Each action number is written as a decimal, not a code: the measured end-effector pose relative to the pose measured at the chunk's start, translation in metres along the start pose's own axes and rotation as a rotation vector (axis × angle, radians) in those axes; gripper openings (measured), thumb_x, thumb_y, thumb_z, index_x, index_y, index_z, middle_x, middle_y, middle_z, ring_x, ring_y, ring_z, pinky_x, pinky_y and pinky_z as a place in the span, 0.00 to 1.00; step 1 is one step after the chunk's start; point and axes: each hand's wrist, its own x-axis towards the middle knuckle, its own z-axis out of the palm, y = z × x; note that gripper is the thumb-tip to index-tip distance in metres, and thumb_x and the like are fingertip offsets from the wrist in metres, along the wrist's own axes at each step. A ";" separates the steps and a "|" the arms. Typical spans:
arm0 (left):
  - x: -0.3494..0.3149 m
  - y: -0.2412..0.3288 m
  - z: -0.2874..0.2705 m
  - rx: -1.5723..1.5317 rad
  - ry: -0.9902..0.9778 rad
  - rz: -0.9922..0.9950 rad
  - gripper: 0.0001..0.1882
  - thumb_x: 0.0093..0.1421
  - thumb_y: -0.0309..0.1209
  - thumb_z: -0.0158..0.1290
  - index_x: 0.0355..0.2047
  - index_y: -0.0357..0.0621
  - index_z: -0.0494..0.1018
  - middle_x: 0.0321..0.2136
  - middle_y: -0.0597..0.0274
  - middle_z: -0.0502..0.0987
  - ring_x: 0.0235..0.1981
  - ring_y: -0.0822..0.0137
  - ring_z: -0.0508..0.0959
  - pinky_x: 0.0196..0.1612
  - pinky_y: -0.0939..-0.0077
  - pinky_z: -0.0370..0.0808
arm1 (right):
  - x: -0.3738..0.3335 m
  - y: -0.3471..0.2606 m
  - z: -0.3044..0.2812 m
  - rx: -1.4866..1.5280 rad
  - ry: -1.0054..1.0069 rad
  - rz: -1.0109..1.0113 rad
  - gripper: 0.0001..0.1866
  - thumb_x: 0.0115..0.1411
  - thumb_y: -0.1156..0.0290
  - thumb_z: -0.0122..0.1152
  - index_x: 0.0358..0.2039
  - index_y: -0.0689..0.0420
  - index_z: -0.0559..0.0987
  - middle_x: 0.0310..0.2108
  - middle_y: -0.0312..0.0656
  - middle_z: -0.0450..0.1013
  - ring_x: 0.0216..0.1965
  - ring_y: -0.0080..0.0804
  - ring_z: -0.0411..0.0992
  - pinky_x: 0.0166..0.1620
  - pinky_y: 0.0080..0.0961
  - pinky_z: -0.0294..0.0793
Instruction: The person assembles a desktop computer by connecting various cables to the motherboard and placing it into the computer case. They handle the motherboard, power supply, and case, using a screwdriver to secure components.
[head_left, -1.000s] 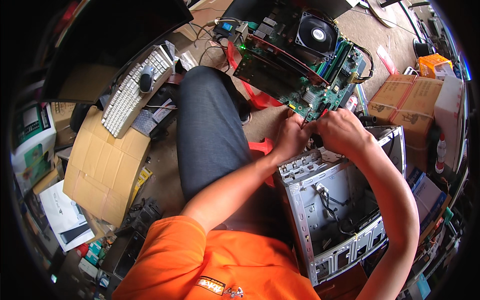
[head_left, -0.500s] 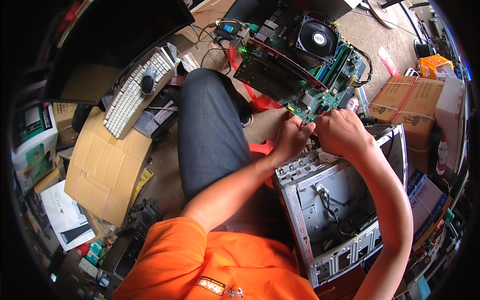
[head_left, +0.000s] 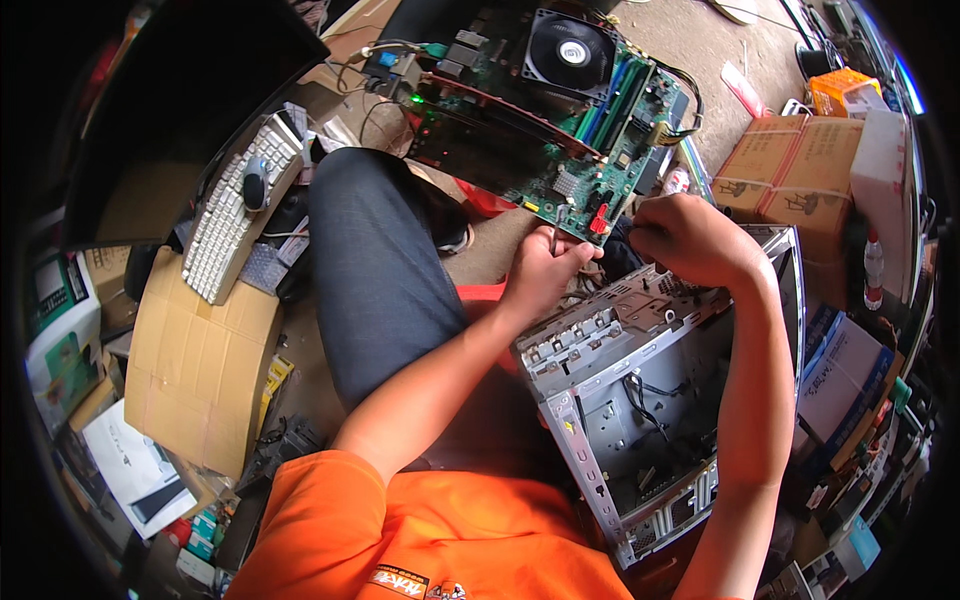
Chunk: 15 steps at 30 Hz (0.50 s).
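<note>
My left hand (head_left: 545, 272) is closed at the near edge of a green motherboard (head_left: 540, 190), its fingers pinched round a thin grey metal piece (head_left: 559, 222) that sticks up by the board. My right hand (head_left: 695, 240) is curled shut beside the board's near right corner, over the far edge of an open computer case (head_left: 660, 400). Whatever its fingers hold is hidden. Dark cables (head_left: 625, 245) lie between the two hands. A black cooling fan (head_left: 570, 53) sits on the board, with a red-edged card (head_left: 510, 115) plugged in and green lights lit at its left end.
On the left are a white keyboard (head_left: 235, 215) with a mouse (head_left: 256, 183) on it, a cardboard box (head_left: 200, 365) and a dark monitor (head_left: 180, 110). Strapped cartons (head_left: 790, 165) and a bottle (head_left: 873, 270) stand on the right. My bent knee (head_left: 370, 230) is beside the board.
My right hand has drawn away from my left hand and the board's edge, toward the case. A red connector on the board now shows between them. The whole view has shifted a little.
</note>
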 end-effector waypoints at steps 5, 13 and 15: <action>-0.007 0.008 -0.003 0.021 -0.023 -0.097 0.10 0.67 0.27 0.59 0.47 0.37 0.77 0.39 0.60 0.87 0.29 0.81 0.74 0.35 0.83 0.70 | -0.013 -0.006 -0.006 0.058 0.052 0.048 0.13 0.65 0.65 0.63 0.33 0.65 0.80 0.26 0.54 0.77 0.29 0.53 0.78 0.37 0.43 0.76; -0.029 0.032 -0.002 0.257 -0.130 -0.151 0.09 0.69 0.27 0.59 0.46 0.35 0.77 0.34 0.62 0.84 0.35 0.75 0.83 0.42 0.79 0.78 | -0.030 -0.008 -0.015 0.232 0.068 -0.010 0.11 0.66 0.68 0.62 0.39 0.63 0.81 0.29 0.49 0.79 0.32 0.39 0.79 0.40 0.38 0.76; -0.032 0.039 0.003 0.209 -0.158 -0.109 0.09 0.69 0.26 0.59 0.46 0.36 0.77 0.33 0.63 0.84 0.35 0.76 0.82 0.42 0.79 0.79 | -0.033 -0.008 -0.017 0.317 0.021 -0.004 0.12 0.66 0.68 0.62 0.43 0.63 0.82 0.32 0.44 0.82 0.35 0.31 0.80 0.43 0.32 0.78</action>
